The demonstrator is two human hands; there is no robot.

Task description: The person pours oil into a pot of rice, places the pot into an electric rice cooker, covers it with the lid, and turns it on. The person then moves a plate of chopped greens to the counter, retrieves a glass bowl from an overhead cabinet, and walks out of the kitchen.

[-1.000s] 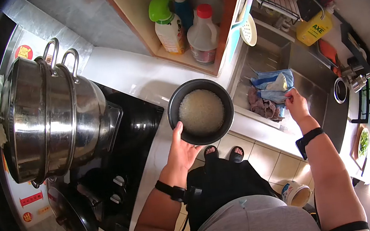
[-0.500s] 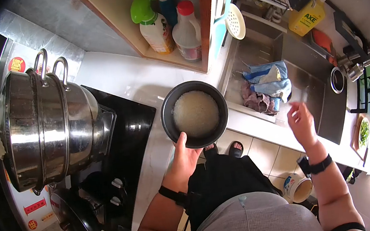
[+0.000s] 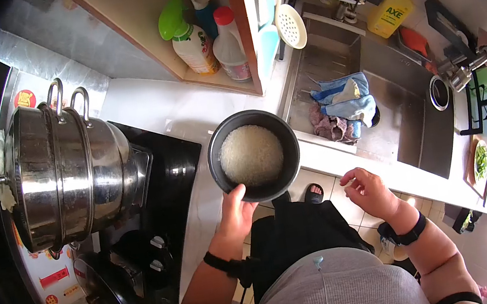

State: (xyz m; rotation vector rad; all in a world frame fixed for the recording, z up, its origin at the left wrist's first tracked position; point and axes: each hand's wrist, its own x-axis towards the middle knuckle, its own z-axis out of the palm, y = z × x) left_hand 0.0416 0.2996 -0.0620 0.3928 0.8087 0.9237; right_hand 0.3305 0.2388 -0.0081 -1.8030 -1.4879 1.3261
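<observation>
My left hand [image 3: 239, 218] is closed on the rim of a dark round pot [image 3: 288, 167], its thumb over the near edge. White rice [image 3: 251, 156] lies in the bottom of the pot, which is held above the space between counter and sink. My right hand [image 3: 372, 193] is to the right of the pot, in front of the sink edge and touching nothing. Its fingers are loosely bent and a little apart, with nothing visible in them.
A stacked steel steamer [image 3: 75, 169] stands on the black stove [image 3: 172, 156] at left, above a lidded pan [image 3: 110, 289]. Blue cloths [image 3: 345, 97] lie in the steel sink [image 3: 407, 141]. A shelf [image 3: 183, 76] of cleaning bottles juts out above; a yellow bottle [image 3: 391, 13] stands behind the sink.
My right hand has moved left and down, away from the sink and nearer the pot. The pot in my left hand stays nearly in place; the view has shifted slightly.
</observation>
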